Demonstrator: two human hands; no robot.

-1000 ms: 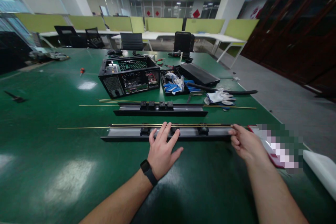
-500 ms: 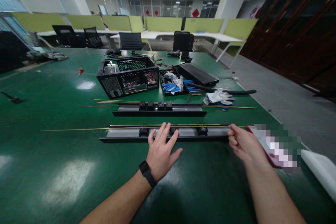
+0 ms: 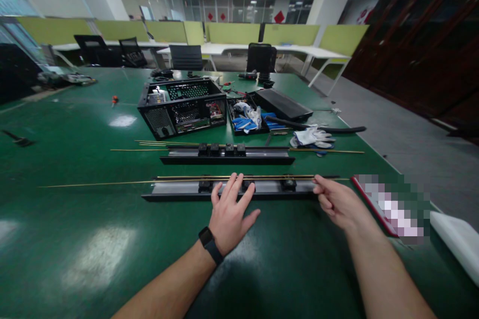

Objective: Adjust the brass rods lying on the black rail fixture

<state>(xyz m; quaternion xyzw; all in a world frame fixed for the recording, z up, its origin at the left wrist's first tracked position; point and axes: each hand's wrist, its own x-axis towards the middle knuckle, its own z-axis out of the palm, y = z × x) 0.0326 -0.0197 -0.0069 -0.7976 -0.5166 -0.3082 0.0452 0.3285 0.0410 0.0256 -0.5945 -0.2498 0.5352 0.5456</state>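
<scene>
On the green table [image 3: 284,269], the left hand [image 3: 230,217] is the nearest, with a dark watch [image 3: 210,245] on its wrist. This hand is spread, palm down; its fingertips reach over the middle of the near rail [image 3: 269,197], where the brass rods run. The right hand [image 3: 339,204] is at the right part of the same rail, and its thumb and forefinger pinch a thin rod [image 3: 97,184]. This rod lies along the rail and sticks out far past its left end. To the right of this hand there is a red-edged sheet [image 3: 370,208], partly blurred, and beyond it a white object [image 3: 454,241].

In the near rail sit three black blocks [image 3: 289,183]; the fingers partly cover the middle one.

Behind, and parallel, lies the far rail [image 3: 228,160] with four blocks and more brass rods, which pass both its ends. Next come white gloves [image 3: 313,136] at right, a black tube [image 3: 337,130], a tray [image 3: 232,127] with blue and white gloves inside, and an open computer case [image 3: 181,109]. Farther away stand chairs [image 3: 186,57] and green partitions [image 3: 234,35].
</scene>
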